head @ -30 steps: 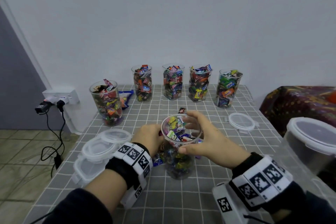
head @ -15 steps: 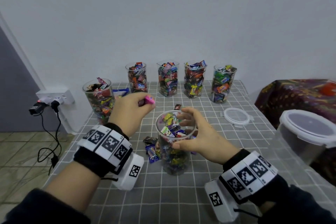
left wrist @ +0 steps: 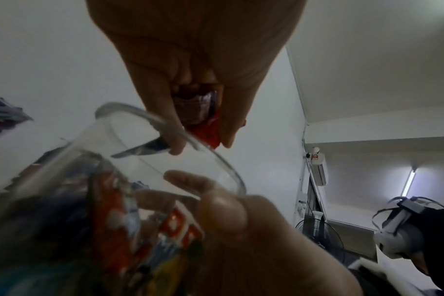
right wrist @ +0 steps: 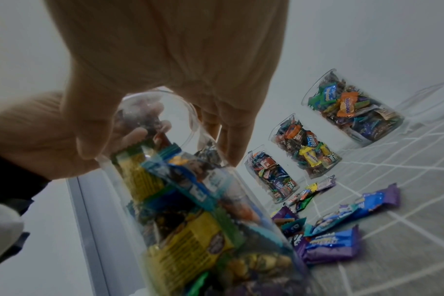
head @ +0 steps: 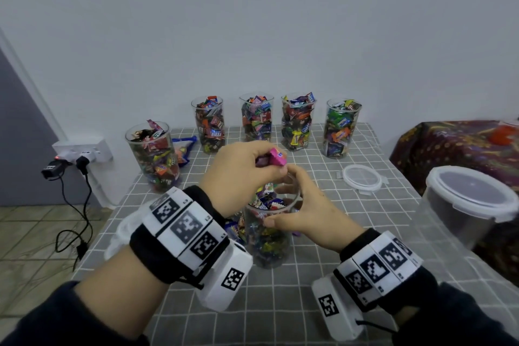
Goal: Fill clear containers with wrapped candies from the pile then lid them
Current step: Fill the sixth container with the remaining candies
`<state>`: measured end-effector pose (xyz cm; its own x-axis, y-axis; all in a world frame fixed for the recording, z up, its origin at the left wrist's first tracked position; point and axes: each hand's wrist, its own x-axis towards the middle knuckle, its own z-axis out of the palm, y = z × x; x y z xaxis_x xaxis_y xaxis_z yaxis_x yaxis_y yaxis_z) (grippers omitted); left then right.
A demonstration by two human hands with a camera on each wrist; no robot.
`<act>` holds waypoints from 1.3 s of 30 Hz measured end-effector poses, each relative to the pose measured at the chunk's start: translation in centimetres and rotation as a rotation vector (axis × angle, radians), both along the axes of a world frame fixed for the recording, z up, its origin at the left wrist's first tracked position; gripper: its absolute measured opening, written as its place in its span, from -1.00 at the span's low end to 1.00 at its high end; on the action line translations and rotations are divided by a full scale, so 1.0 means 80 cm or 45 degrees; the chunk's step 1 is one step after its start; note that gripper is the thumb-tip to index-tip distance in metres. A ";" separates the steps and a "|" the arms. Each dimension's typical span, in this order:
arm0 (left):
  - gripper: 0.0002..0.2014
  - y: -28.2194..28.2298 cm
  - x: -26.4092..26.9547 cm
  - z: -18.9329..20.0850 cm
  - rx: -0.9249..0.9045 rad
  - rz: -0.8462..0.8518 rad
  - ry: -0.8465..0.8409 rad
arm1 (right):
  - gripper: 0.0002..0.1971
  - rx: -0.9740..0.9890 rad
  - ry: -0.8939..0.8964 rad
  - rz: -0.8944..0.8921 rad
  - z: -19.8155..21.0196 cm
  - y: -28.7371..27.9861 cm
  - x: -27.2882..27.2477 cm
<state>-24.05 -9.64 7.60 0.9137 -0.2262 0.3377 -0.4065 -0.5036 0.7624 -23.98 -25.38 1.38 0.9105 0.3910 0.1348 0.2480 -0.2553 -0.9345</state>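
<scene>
A clear container [head: 266, 244], nearly full of wrapped candies, stands in the middle of the checked table. My right hand [head: 292, 205] grips its rim, thumb on the near side and fingers round the far side. Just above the open mouth, my left hand [head: 266, 161] pinches a pink wrapped candy [head: 276, 156]. In the left wrist view the fingers [left wrist: 165, 112] hold purple and red candies [left wrist: 198, 114] over the rim [left wrist: 216, 156]. Loose candies [right wrist: 342, 220] lie on the cloth beside the container [right wrist: 180, 200].
Five filled containers without lids stand behind: one at the left [head: 153, 154] and a row near the wall [head: 257, 118]. A single lid [head: 362, 175] lies to the right. A large lidded tub [head: 471, 199] stands at the right edge. A lid stack [head: 120, 230] lies left.
My left hand came up from the table beside the container with candy pinched in it and moved over the container's mouth. My right hand kept its grip on the rim.
</scene>
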 end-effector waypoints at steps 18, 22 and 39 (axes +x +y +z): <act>-0.85 0.000 0.006 0.002 0.553 -0.036 0.069 | -0.13 0.055 0.016 -0.024 -0.006 0.002 -0.001; -0.89 0.005 0.002 -0.003 0.223 -0.020 0.014 | -0.19 0.059 0.017 -0.016 -0.005 0.001 -0.002; -0.42 0.059 0.036 -0.097 1.026 0.155 0.535 | -0.52 -1.374 0.096 0.048 -0.018 -0.035 0.041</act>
